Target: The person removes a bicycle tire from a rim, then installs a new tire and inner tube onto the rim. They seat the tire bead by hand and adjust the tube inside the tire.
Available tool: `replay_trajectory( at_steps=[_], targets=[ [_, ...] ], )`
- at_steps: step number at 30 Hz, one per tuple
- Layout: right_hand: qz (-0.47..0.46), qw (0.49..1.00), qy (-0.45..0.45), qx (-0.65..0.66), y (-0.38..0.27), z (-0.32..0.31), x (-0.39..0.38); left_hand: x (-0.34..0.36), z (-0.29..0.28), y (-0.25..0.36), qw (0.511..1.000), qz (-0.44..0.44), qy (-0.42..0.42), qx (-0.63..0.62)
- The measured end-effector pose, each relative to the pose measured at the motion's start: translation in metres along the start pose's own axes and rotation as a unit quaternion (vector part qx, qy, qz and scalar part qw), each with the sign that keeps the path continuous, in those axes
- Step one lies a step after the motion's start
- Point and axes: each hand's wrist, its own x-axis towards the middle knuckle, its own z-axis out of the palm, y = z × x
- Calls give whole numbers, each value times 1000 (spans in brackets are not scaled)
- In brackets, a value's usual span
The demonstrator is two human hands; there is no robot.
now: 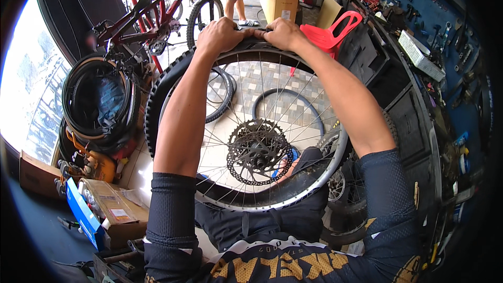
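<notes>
Your left hand (219, 34) and right hand (281, 32) sit side by side, fingers clamped on the black knobby tyre (157, 99) atop the silver spoked wheel (262, 149). Judging by that grip, roll the bead over with both palms together, bracing the rim against your lap.

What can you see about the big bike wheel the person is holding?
The bike wheel stands upright against the person's lap. It has a shiny silver rim, thin crossing metal spokes, and a dark toothed disc at the hub. A black knobby tyre wraps its left and top edge. The left hand and right hand grip the tyre side by side at the top.
</notes>
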Motion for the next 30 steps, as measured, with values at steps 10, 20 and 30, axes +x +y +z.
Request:
replay_trajectory(
  at_steps=[10, 20, 30],
  targets=[
    [2, 995, -94, -26, -14, -27, -4, 9, -22, -8, 992, 54, -112, -37],
    [-54, 998, -18, 1, -7, -37, -26, -52, -67, -31, 997, 30, -71, -22],
    [-154, 979, -98, -89, -54, -64, -14, -86, -71, -13, 995, 28, 92, 16]
  ],
)
